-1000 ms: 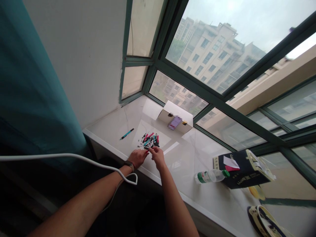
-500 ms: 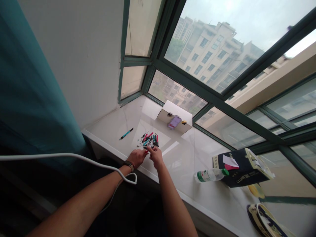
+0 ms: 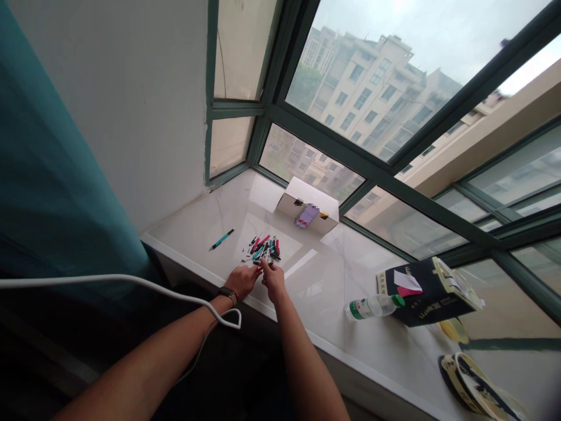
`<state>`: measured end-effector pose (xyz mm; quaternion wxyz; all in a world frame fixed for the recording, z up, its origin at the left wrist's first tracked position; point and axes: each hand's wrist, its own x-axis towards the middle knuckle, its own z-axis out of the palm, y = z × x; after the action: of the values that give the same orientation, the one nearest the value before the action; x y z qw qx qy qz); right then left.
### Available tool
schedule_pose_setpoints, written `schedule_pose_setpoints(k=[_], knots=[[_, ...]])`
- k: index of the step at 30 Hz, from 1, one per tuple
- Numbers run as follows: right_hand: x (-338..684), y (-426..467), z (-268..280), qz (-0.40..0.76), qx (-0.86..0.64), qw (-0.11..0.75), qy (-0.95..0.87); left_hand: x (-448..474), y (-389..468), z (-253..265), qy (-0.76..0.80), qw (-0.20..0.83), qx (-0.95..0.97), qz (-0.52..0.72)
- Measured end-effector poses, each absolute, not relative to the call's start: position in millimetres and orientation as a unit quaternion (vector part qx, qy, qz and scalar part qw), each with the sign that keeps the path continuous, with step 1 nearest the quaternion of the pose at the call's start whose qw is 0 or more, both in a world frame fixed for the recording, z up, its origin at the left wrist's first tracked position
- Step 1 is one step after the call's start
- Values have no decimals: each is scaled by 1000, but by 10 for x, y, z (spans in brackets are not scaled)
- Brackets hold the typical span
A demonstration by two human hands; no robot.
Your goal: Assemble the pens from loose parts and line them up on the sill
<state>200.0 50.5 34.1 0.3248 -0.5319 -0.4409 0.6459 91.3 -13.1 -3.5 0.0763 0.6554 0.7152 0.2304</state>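
My left hand (image 3: 243, 282), with a dark watch band on its wrist, is closed with its fingertips pinched on a small pen part (image 3: 258, 269) that shows a bit of red. Close against it, my right hand (image 3: 273, 281) is also pinched, its fingers at a dark pen part (image 3: 269, 264). Fingers cover most of both pieces. Just beyond my fingertips lies a loose pile of pen parts (image 3: 265, 246) in red, black, teal and white. A whole blue-and-black pen (image 3: 222, 239) rests apart, to the left of the pile.
The white ledge (image 3: 193, 234) runs along the windows. A white box (image 3: 307, 199) with a purple blurred object (image 3: 307, 216) stands at the back. To the right are a plastic bottle (image 3: 372, 307), a dark carton (image 3: 427, 292) and a round container (image 3: 477, 386). A white cable (image 3: 123, 279) crosses left.
The view has shifted slightly. Both hands stay together at the near edge of the pile, with only small finger movement.
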Motion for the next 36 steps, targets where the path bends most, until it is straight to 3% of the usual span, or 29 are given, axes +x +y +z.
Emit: schedule_pose_setpoints(k=[5,13,22,31,36], knots=[[1989,423,304,598,-571,344,-445,912,-118,-34,717,70,662,207],[2009,327,289,579,-505,417,-486,910,-103,-29,710,67,676,187],[2114,328,190,551,-489,433,-520,911,-108,-54,701,43,692,167],[2117,300,85,596,-484,489,-414,935,-106,-31,694,13,708,126],[2145,285,80,636,-490,470,-367,940,-112,-24,684,7,720,116]])
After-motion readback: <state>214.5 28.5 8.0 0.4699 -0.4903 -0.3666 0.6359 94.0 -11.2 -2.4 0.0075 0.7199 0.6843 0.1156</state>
